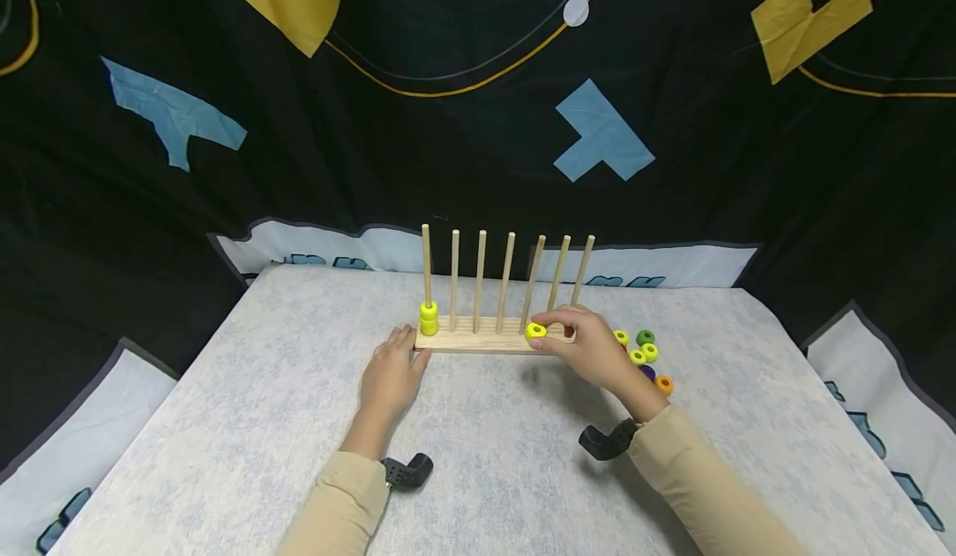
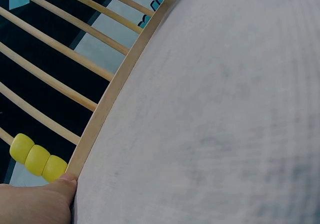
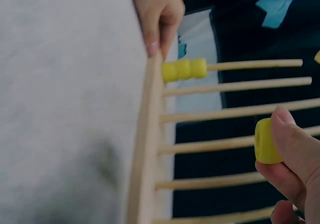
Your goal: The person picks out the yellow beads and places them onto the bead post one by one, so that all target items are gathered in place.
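Note:
A wooden peg rack (image 1: 478, 342) with a row of several upright dowels stands across the table. Three yellow beads (image 1: 429, 320) are stacked on its leftmost dowel; the left wrist view shows the same yellow stack (image 2: 37, 160) beside the thumb. My left hand (image 1: 390, 376) grips the left end of the base, thumb on the front edge. Between thumb and fingers my right hand (image 1: 593, 347) pinches a single yellow bead (image 3: 268, 143), held off the dowels in front of the rack's right part. The bead's hole faces sideways in the right wrist view.
Right of the rack lie several loose beads: a green bead (image 1: 646, 337), yellow ones such as this yellow bead (image 1: 650, 353), a purple bead (image 1: 647, 372) and an orange bead (image 1: 664, 385). Some are partly hidden by the right hand. A dark curtain (image 1: 478, 158) hangs behind the table.

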`<state>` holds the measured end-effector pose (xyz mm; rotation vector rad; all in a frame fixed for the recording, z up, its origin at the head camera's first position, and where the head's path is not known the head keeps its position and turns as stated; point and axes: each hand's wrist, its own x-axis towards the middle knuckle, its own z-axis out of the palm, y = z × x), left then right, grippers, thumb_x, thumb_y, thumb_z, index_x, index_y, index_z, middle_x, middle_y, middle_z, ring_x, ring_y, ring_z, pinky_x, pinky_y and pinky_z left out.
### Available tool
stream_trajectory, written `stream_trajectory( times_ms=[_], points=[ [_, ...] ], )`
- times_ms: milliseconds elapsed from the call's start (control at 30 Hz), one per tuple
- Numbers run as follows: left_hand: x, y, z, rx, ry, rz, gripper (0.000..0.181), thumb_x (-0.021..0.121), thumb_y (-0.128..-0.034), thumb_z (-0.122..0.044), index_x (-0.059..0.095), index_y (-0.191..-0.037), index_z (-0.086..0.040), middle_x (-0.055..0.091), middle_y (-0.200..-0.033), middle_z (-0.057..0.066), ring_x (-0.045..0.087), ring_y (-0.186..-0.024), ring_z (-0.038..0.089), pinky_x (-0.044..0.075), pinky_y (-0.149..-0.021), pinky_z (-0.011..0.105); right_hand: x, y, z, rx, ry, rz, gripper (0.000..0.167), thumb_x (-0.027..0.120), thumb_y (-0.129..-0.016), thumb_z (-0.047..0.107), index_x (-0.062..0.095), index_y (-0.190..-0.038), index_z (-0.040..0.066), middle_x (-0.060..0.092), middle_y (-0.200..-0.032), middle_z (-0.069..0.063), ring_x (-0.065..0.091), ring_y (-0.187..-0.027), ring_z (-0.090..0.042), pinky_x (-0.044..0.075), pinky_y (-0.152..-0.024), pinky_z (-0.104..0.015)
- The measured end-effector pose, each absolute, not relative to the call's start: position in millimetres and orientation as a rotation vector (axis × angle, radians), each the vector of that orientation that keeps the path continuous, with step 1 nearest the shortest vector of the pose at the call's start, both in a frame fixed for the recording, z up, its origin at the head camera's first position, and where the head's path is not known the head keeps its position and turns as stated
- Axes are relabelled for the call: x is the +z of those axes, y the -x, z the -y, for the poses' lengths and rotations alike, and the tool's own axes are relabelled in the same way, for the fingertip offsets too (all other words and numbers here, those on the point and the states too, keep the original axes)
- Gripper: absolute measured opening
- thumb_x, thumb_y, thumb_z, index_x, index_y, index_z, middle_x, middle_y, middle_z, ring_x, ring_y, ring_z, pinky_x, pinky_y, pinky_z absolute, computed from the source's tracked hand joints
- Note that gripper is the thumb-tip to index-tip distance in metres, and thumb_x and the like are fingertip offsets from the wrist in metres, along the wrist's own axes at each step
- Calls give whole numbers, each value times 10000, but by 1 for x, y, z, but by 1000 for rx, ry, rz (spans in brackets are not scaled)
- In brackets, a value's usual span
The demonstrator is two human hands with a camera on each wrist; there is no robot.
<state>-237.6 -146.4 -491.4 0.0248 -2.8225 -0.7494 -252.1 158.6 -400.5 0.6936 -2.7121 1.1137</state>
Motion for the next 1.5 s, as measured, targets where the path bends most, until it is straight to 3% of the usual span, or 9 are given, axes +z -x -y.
stream_trajectory(
  times_ms=[267, 500, 767, 1000, 1200, 1500],
  points=[
    [-488, 237, 145, -743, -16, 2823, 584, 536, -1020, -384, 464, -1458, -5, 429, -1546, 157, 353, -1475, 323, 302, -1206, 517, -366, 258, -132, 1110, -745, 2682, 369, 811, -839, 254, 738, -1180, 135, 736, -1116, 3, 528, -744, -175, 398, -512, -255],
    [-489, 236, 145, -743, -24, 2825, 577, 535, -1021, -382, 468, -1456, -9, 430, -1544, 162, 354, -1473, 333, 311, -1198, 527, -341, 260, -112, 1100, -742, 2675, 370, 784, -864, 307, 725, -1204, 173, 726, -1056, 38, 523, -694, -174, 353, -481, -259],
    [-491, 236, 147, -743, -22, 2825, 577, 538, -1020, -382, 470, -1454, -8, 428, -1545, 162, 358, -1468, 345, 325, -1185, 540, -317, 270, -89, 1101, -772, 2627, 389, 792, -855, 290, 720, -1217, 167, 733, -1043, 26, 510, -678, -191, 385, -523, -261],
    [-491, 237, 147, -746, -27, 2822, 581, 540, -1019, -388, 476, -1448, -2, 439, -1540, 159, 364, -1467, 334, 336, -1182, 535, -299, 279, -68, 1056, -835, 2565, 398, 780, -868, 289, 711, -1235, 149, 718, -1227, 3, 526, -797, -216, 430, -618, -279],
    [-490, 238, 147, -755, -35, 2826, 579, 539, -1019, -387, 474, -1451, -7, 439, -1541, 152, 363, -1467, 336, 336, -1183, 534, -289, 285, -50, 1039, -799, 2578, 408, 767, -877, 329, 703, -1254, 188, 712, -1154, 27, 460, -863, -162, 434, -661, -311],
    [-490, 238, 147, -764, -36, 2830, 579, 543, -1018, -389, 476, -1452, -11, 442, -1540, 150, 366, -1467, 329, 331, -1189, 526, -281, 298, -26, 1068, -760, 2575, 425, 748, -884, 359, 688, -1274, 202, 695, -1203, 51, 454, -929, -136, 441, -685, -276]
  ],
)
